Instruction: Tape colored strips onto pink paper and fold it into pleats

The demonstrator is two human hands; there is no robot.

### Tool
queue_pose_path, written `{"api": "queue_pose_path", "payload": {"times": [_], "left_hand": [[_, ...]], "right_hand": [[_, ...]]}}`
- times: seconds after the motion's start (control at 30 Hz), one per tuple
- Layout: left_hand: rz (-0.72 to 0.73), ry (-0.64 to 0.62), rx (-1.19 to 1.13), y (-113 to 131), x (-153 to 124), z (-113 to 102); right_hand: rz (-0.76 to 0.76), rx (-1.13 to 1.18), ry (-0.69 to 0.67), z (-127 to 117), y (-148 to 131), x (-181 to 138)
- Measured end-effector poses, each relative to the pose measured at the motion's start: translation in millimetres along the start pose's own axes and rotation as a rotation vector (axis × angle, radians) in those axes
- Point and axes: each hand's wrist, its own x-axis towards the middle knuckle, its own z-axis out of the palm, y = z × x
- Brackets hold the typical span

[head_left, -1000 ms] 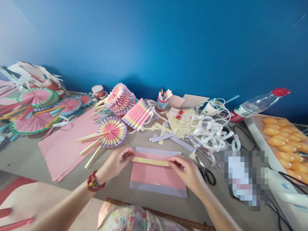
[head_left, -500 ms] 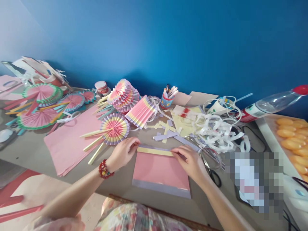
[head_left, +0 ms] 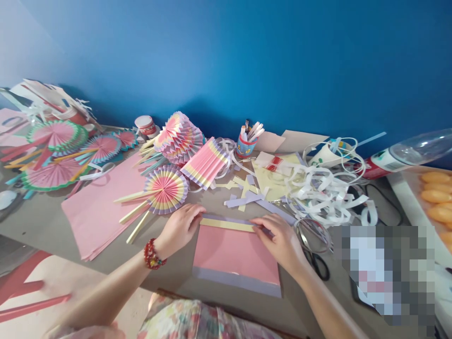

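Observation:
A pink paper sheet [head_left: 235, 252] with lilac bands at its near and far edges lies on the grey table in front of me. A yellow strip [head_left: 226, 224] runs along its far edge. My left hand [head_left: 180, 228], with a red bead bracelet on the wrist, pinches the strip's left end. At the strip's right end my right hand [head_left: 278, 240] presses down, fingers closed on it.
Scissors [head_left: 312, 254] lie right of my right hand. Curled white paper strips [head_left: 318, 190], a stack of pink sheets [head_left: 102, 207], folded paper fans [head_left: 165, 188], a pen cup [head_left: 246, 143] and a plastic bottle [head_left: 406, 157] crowd the table. An orange tray [head_left: 436, 197] sits far right.
Both hands slid the yellow strip from the middle of the pink sheet up to its far edge. The camera view shifted slightly.

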Motion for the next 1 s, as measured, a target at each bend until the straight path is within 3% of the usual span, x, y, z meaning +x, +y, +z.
{"api": "queue_pose_path", "payload": {"times": [1.0], "left_hand": [[-0.047,-0.005,-0.028,-4.6,-2.0,10.0]], "right_hand": [[0.024,0.016,-0.002,3.0,1.4,-0.1]]}}
